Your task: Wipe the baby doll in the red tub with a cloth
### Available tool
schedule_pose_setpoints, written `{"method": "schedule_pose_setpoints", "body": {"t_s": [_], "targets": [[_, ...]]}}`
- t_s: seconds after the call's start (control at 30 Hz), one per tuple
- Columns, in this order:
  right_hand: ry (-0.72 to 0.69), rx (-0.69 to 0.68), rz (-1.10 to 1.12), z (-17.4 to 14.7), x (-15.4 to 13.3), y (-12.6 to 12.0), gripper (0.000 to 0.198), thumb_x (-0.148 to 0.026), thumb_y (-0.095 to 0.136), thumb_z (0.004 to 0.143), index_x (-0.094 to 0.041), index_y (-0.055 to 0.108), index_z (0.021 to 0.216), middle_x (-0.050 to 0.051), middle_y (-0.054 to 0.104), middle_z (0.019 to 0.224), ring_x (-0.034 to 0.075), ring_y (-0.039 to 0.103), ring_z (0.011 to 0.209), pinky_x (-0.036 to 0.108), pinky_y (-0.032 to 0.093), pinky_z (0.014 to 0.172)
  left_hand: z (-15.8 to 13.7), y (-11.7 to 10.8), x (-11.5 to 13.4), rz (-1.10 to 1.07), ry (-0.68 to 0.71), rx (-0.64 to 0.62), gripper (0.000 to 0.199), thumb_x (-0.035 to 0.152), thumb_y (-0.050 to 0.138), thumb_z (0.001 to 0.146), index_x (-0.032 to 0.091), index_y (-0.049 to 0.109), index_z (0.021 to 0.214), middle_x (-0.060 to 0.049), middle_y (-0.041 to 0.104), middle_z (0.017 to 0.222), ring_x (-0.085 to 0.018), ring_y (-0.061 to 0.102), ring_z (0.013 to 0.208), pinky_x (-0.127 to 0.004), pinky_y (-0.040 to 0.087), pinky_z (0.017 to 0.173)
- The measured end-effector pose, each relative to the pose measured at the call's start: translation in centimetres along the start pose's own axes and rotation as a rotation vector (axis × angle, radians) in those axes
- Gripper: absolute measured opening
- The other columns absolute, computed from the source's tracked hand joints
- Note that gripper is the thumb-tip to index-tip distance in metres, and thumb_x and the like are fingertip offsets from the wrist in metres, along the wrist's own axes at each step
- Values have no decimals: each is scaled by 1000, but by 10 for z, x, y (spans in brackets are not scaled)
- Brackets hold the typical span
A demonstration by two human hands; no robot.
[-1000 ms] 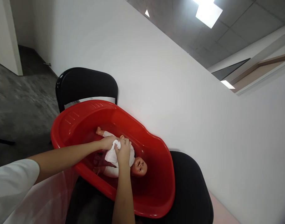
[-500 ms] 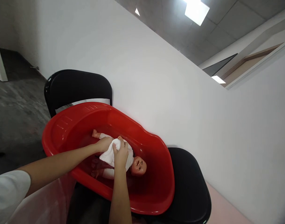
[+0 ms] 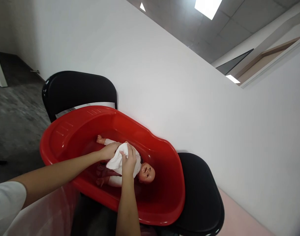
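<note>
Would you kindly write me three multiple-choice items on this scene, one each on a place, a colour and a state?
1. Where does the doll lie?
A. On the floor
B. Inside the tub
C. On a chair seat

2. What colour is the tub?
A. Red
B. Blue
C. White

3. How do the hands stand?
A. Both hang free at the sides
B. One holds the tub's rim
C. Both grip the white cloth on the doll's body

Answers:
1 B: the doll lies on its back on the tub's floor.
2 A: its walls and rim are glossy red.
3 C: the left hand and the right hand close on the cloth over the doll's torso.
</note>
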State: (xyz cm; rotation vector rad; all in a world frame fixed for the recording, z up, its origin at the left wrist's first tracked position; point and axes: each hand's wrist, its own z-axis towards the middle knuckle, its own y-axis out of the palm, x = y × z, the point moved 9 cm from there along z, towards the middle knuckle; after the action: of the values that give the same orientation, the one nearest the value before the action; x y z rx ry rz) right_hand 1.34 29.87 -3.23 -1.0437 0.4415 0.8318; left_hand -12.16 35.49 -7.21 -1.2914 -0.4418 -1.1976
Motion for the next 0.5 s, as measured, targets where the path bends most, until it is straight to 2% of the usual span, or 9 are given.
{"method": "schedule_pose_setpoints", "body": {"t_s": [0.07,0.2,0.33,0.4,0.5], "targets": [[14,6,11,1,3,-1,47,-34,72,104,-22,74,149,16,70,154,29,66,144,43,51,125,0,2,6,23,45,-29,47,41,66,89,11,80,123,-19,82,123,-39,74,115,-42,54,103],[27,10,26,2,6,-1,47,-34,73,103,-23,75,148,16,70,153,30,67,143,44,52,124,-1,4,5,-44,45,-34,46,38,67,89,13,79,125,-18,82,127,-38,73,121,-41,53,109],[32,-3,56,2,4,0,46,-30,70,104,-22,75,149,14,69,156,29,65,146,43,50,127,-3,4,6,-108,47,-31,60,41,70,88,10,72,140,-22,75,142,-37,70,130,-41,49,115],[28,-11,79,2,3,0,46,-28,67,105,-21,74,150,14,68,157,28,64,148,43,49,128,-4,3,7,-117,44,-41,60,42,68,89,9,70,139,-22,76,141,-35,70,127,-40,51,113],[26,-11,112,2,2,-1,46,-27,66,105,-22,75,150,13,67,158,28,64,149,44,48,129,-3,2,9,-99,29,-57,53,45,67,90,9,72,129,-19,80,129,-35,74,114,-40,56,102]]}}
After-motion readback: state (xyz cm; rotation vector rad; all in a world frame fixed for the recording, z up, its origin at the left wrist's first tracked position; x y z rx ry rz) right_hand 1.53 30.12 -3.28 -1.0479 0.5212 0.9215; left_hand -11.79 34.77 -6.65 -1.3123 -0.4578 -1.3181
